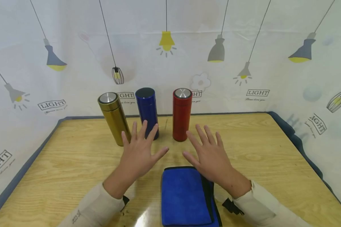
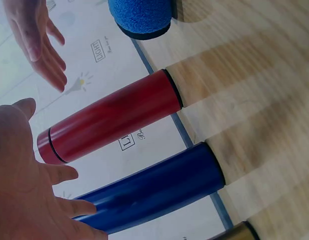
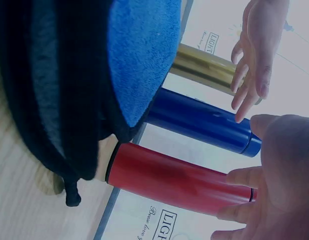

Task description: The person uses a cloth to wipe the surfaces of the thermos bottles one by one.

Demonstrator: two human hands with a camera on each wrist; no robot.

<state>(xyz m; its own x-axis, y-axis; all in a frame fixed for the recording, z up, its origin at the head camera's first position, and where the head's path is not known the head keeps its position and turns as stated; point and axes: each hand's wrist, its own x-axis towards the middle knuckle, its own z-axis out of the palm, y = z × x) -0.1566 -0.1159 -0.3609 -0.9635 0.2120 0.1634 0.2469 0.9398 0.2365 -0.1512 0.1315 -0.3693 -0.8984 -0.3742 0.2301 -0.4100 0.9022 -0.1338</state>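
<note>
My left hand [image 1: 138, 154] hovers palm down with fingers spread, in front of a gold thermos [image 1: 115, 121] and a blue thermos [image 1: 147, 110]. Its fingertips overlap both in the head view. To the right stands a red thermos [image 1: 182, 116], and my right hand [image 1: 211, 156] is held beside it, also with spread fingers and nothing in its grasp. Below the right hand lies a folded blue cloth item [image 1: 184, 195] with black edging. In the right wrist view this blue cloth item [image 3: 142, 55] looks fuzzy, with a black strap end hanging from it.
The wooden table [image 1: 253, 151] reaches back to a white sheet [image 1: 238, 19] printed with hanging lamps. Dark blue fabric [image 1: 294, 134] bunches along the right table edge. All three thermoses stand upright near the back.
</note>
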